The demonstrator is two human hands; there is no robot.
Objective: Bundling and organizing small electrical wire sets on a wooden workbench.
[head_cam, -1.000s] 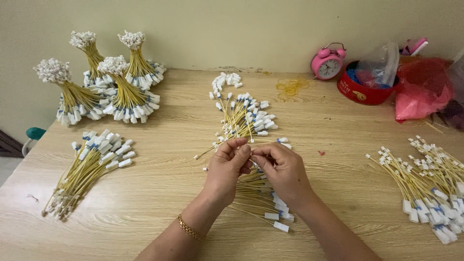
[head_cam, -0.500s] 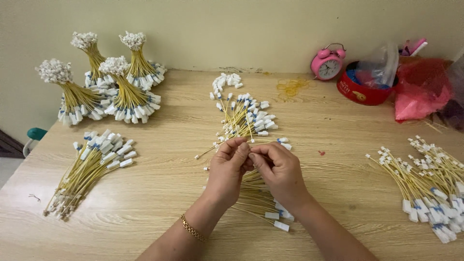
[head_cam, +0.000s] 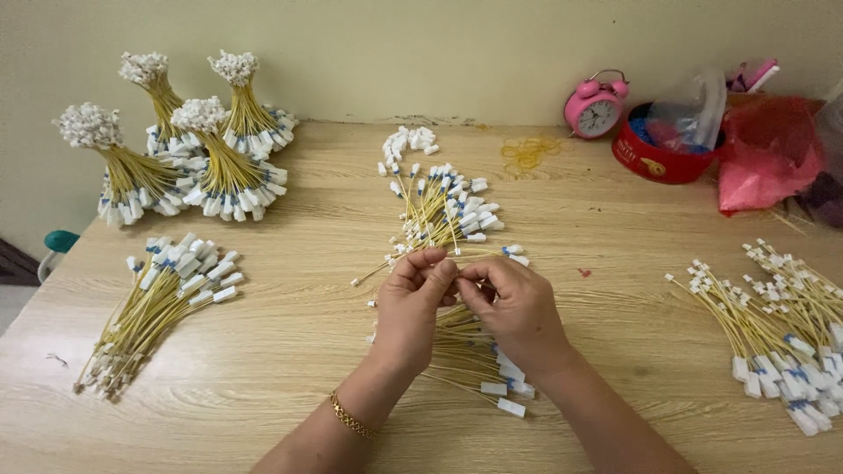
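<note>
Head view: far to the left of the hands, beyond them, four tied cable bundles (head_cam: 189,149) stand flared on their connector ends, with a loose flat sheaf (head_cam: 158,307) lying nearer, apparently sorted apart from the rest. The left hand (head_cam: 413,307) and right hand (head_cam: 518,312) meet fingertip to fingertip, pinching a thin yellow cable (head_cam: 439,256) just above the loose pile (head_cam: 457,342) lying under them. Right of the hands, on the pale wooden table (head_cam: 290,377) against a plain wall, lie another heap of cables (head_cam: 781,325), a pink alarm clock (head_cam: 596,107) and a red tin (head_cam: 654,158).
</note>
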